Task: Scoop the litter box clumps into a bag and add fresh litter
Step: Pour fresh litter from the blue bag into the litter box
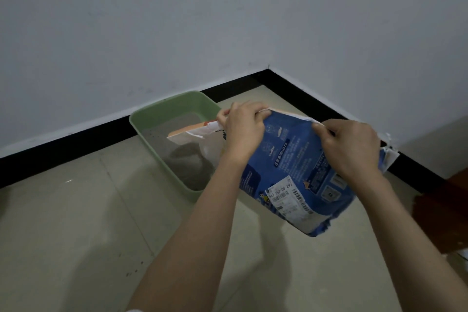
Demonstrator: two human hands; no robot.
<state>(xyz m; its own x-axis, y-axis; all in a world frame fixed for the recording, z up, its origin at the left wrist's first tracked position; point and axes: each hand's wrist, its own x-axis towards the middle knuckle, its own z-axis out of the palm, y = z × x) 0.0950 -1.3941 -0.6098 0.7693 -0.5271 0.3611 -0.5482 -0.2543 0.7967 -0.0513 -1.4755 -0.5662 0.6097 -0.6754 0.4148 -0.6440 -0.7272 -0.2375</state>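
Both hands hold a blue litter bag (298,167) in the air over the floor (63,223), tipped so that its torn white mouth hangs over the green litter box (162,109); the left hand (244,129) grips the bag's upper edge near the mouth, fingers curled over the fold, thumb side toward the box; the right hand (352,147) pinches the same upper edge farther back, knuckles up, fingers bunched on the crumpled paper; both forearms reach in from the lower edge of the view. The bag's printed back faces the camera, with white text, a QR code and a white barcode label near its lower corner; its far end is ragged and torn.

The box sits on the floor against the wall (228,20), just beside the black skirting (76,142), near the room's corner; grey litter (174,139) lies inside it, with a darker mound below the bag's mouth; whether grains are falling at this instant I cannot tell. The floor is pale tile with faint grout lines; a few dark specks (133,271) lie on it near the left forearm; a reddish-brown wooden piece (445,213) stands at the right edge, well apart from the box.
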